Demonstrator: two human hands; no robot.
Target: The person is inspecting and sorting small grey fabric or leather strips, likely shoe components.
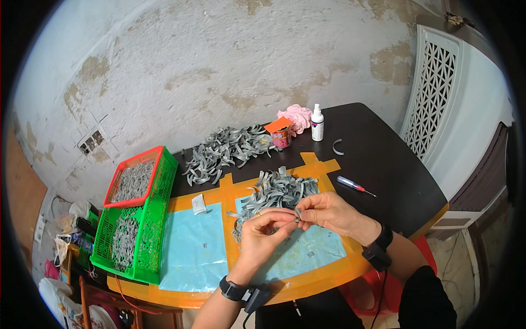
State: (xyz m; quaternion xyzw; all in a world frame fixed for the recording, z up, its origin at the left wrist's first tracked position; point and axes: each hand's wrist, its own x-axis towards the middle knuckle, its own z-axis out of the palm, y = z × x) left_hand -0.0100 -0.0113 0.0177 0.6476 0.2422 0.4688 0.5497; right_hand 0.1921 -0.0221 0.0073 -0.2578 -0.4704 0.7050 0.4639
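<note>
My left hand (264,234) and my right hand (334,213) meet over the near part of the table. Thumbs and fingertips of both are pinched together on a small grey piece (297,215), mostly covered by the fingers, so its exact kind does not show. Just beyond my hands lies a heap of curved grey strips (276,189), partly on a light blue sheet (323,247) held down with orange tape. A second heap of similar strips (224,151) lies farther back, toward the wall.
At the left a red basket (134,204) rests on a green basket (141,241); both hold small grey pieces. A white packet (199,204), screwdriver (350,184), spray bottle (317,125), can (281,138), pink cloth (298,116) and a lone curved strip (335,147) lie about the dark table (394,164).
</note>
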